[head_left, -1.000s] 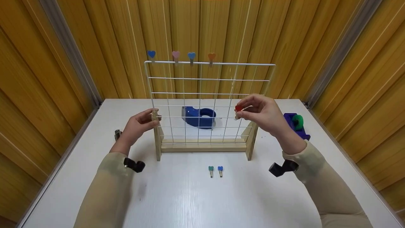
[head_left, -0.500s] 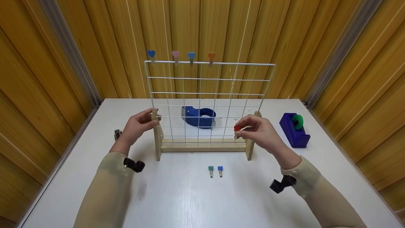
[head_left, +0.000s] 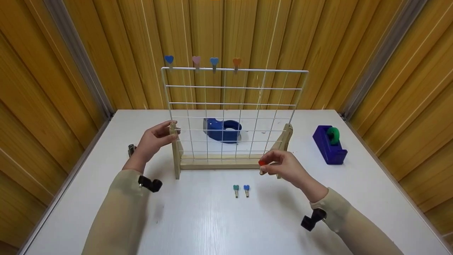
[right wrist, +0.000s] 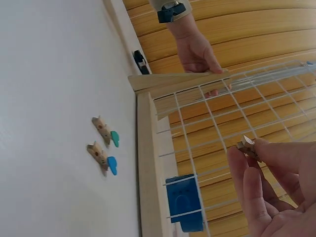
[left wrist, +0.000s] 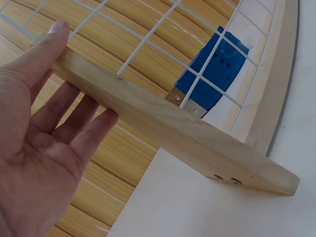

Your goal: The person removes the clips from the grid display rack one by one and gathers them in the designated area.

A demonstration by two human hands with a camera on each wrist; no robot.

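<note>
My left hand [head_left: 155, 136] holds the left wooden upright [left wrist: 148, 116] of a stand, thumb on one side and fingers on the other. The stand bears a white wire grid [head_left: 269, 71]. My right hand [head_left: 285, 166] pinches a small wooden clothespin with a red heart [head_left: 262, 163], low in front of the stand's right side. In the right wrist view its wooden end [right wrist: 248, 146] sticks out between thumb and forefinger. On the table lie a green-heart clothespin [head_left: 236, 191] and a blue-heart clothespin [head_left: 246, 190] side by side.
Along the grid's top wire stand a dark blue heart clothespin [head_left: 169, 59], a pink one [head_left: 196, 60], a light blue one [head_left: 214, 61] and an orange one [head_left: 236, 62]. Behind the grid sits a blue tape dispenser [head_left: 223, 131]; a purple dispenser [head_left: 327, 145] with green tape stands right.
My right hand has come down and slightly left with the red-heart clothespin, from mid-grid height to the level of the stand's base. My left hand has stayed on the upright.
</note>
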